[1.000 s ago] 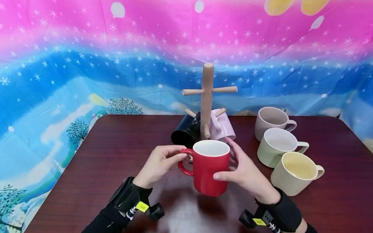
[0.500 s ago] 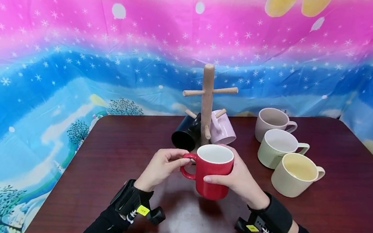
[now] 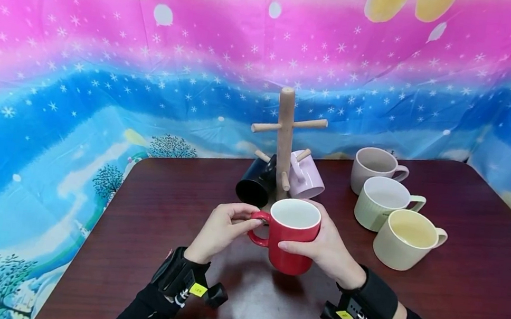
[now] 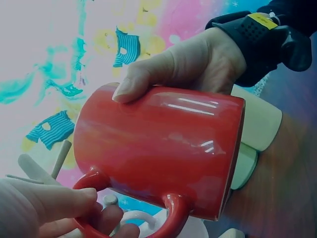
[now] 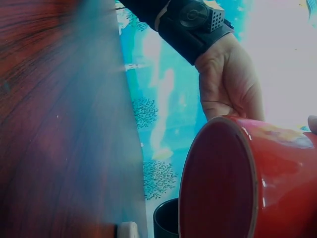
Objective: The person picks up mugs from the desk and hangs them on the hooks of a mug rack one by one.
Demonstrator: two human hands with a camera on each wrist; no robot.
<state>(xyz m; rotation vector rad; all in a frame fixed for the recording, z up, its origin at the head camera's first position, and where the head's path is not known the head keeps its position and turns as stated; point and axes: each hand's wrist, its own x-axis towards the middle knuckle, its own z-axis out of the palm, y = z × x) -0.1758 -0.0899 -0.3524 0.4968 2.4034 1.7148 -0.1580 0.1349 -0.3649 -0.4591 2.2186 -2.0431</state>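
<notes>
A red mug (image 3: 292,238) with a white inside is held upright above the table, in front of the wooden mug tree (image 3: 284,131). My left hand (image 3: 226,230) pinches its handle (image 4: 177,218) between thumb and fingers. From the other side my right hand (image 3: 328,243) grips the body, its thumb lying across the front; its other fingers are hidden behind the mug. On the tree's lower pegs hang a black mug (image 3: 254,186) at left and a pale pink mug (image 3: 308,179) at right, both tilted mouth down. In the right wrist view the red mug's base (image 5: 218,183) shows.
Three mugs stand in a row at the right: a greyish one (image 3: 363,172) at the back, a pale green one (image 3: 369,210), and a cream-yellow one (image 3: 395,248) in front. The dark wooden table (image 3: 139,251) ends at a patterned cloth backdrop (image 3: 204,31).
The red mug has shifted slightly right and toward me. My right hand has closed further around its body, the thumb reaching farther left. My left hand stays at the handle.
</notes>
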